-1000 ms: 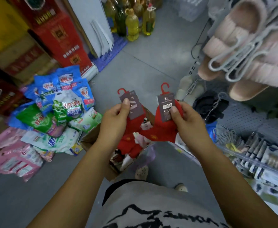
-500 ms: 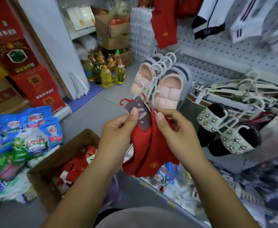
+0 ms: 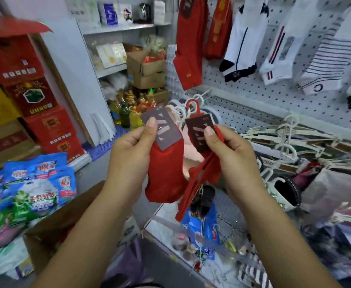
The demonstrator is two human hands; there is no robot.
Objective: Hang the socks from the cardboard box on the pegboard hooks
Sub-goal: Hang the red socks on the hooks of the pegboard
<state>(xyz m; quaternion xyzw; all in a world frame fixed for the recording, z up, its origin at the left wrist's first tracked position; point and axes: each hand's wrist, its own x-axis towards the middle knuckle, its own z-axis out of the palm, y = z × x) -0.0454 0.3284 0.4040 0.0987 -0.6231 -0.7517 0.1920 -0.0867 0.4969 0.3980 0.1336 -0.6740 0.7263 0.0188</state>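
My left hand (image 3: 132, 154) pinches the dark paper tag of a red sock pair (image 3: 167, 175) at chest height. Beside it, my right hand (image 3: 232, 161) grips a second red sock pair (image 3: 199, 183) by its tag, whose red plastic hook (image 3: 192, 107) stands up. The two pairs are held a little apart. Behind them rises the white pegboard (image 3: 274, 96), where red socks (image 3: 188, 42) and white striped socks (image 3: 245, 38) hang. The open cardboard box (image 3: 52, 225) stands on the floor at lower left, mostly hidden by my left forearm.
Pink slippers and white hangers (image 3: 284, 140) stick out from the lower pegboard. A glass shelf of small goods (image 3: 201, 235) lies below my hands. Detergent bags (image 3: 31, 194) pile on the floor at left, red cartons (image 3: 35, 96) stack behind, and oil bottles (image 3: 129, 113) stand near a shelf.
The view has lifted from the floor and box up to the pegboard. My hands brought the two pairs together, then parted them again, higher and closer to the board.
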